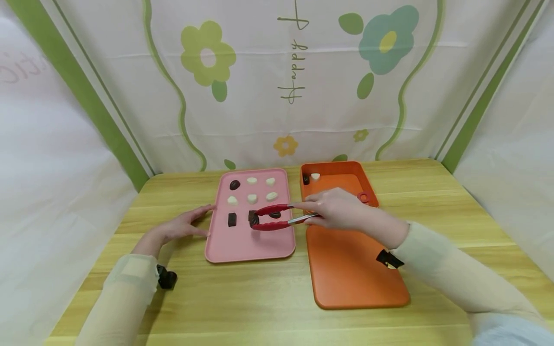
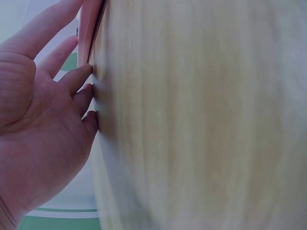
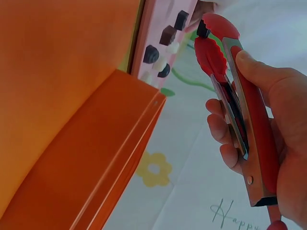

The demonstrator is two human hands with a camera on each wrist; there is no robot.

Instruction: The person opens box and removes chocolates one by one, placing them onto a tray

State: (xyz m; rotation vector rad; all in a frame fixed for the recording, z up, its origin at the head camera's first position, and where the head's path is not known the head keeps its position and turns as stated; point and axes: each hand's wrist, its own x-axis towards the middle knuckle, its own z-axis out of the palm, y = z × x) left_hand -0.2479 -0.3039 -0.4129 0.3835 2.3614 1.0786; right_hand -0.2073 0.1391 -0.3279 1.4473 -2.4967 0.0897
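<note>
My right hand holds a pair of tongs with red scalloped tips and metal arms. Between the tips is a dark chocolate, just above a pink tray. On the tray stand rows of white and dark chocolates; a square dark one is at the left of the front row, and a round dark one sits at the back left. My left hand touches the tray's left edge with thumb and fingertips, fingers spread. In the left wrist view, the chocolates are out of sight.
Right of the tray stands an orange box with a dark piece and a white piece in its back left corner. A flat orange lid lies in front of it on the wooden table. A patterned cloth hangs behind.
</note>
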